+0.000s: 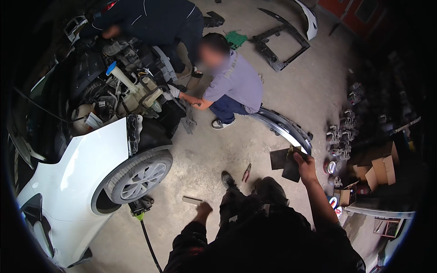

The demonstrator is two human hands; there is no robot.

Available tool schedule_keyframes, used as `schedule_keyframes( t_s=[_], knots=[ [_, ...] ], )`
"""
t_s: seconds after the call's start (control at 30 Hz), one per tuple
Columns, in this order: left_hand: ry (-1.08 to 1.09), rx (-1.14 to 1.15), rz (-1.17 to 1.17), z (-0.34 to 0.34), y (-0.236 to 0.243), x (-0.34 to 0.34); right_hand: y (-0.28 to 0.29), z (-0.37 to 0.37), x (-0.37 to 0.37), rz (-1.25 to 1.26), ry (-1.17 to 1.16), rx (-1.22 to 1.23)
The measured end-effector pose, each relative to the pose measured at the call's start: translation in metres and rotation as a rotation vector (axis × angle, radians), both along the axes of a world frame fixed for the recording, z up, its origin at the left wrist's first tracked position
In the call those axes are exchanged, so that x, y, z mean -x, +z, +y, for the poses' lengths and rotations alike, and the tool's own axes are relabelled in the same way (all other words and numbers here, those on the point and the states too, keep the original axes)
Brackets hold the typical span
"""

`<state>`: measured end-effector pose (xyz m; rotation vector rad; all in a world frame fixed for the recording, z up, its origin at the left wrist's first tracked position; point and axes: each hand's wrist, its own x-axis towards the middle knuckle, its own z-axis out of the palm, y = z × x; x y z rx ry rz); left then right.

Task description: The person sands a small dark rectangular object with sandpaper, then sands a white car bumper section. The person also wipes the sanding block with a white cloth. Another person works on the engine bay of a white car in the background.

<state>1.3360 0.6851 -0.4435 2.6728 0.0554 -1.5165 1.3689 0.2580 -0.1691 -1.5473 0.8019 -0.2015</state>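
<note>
My right hand (307, 167) is closed on thin dark square sheets (291, 169), the thumb on top. One sheet sticks out to the left, and a yellowish bit shows at the upper edge. What the sheets are made of I cannot tell. Low and to the left, my left hand (204, 209) is closed at the end of a short flat beige strip (192, 200); its fingers are partly hidden. Pliers with reddish handles (246, 173) lie on the floor just beyond my feet.
A white car (86, 168) with its front stripped open stands left, a jack (140, 211) by its wheel. A crouching person (234, 82) works at the front; another person (150, 20) leans over the engine. Bumper parts (289, 129) lie ahead, boxes (382, 170) right.
</note>
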Motion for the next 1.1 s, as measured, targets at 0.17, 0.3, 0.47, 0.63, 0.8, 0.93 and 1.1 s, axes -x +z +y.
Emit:
schedule_keyframes(
  t_s=[0.17,0.3,0.47,0.63,0.8,0.93,1.1],
  knots=[
    [-0.057,0.71,0.482,0.028,-0.044,0.114,-0.031,-0.025,0.062,0.054,-0.109,0.047],
    [0.633,1.092,0.417,0.031,-0.036,0.013,-0.033,-0.025,0.099,0.023,-0.064,0.034],
    [1.039,0.883,-0.013,-0.01,-0.043,0.096,-0.036,-0.028,0.18,-0.06,-0.077,0.086],
    [0.837,0.661,0.131,-0.002,-0.055,0.281,-0.14,-0.043,0.345,0.045,-0.173,0.105],
    [0.265,0.241,-0.003,0.116,-0.027,0.28,-0.26,0.026,0.56,1.322,0.149,0.369],
    [0.411,0.012,-0.111,0.151,-0.001,0.304,-0.31,0.1,0.573,1.18,0.221,-0.077],
    [0.691,0.256,0.244,0.113,0.02,0.325,-0.221,0.014,0.439,-0.062,-0.372,-0.34]
  ],
)
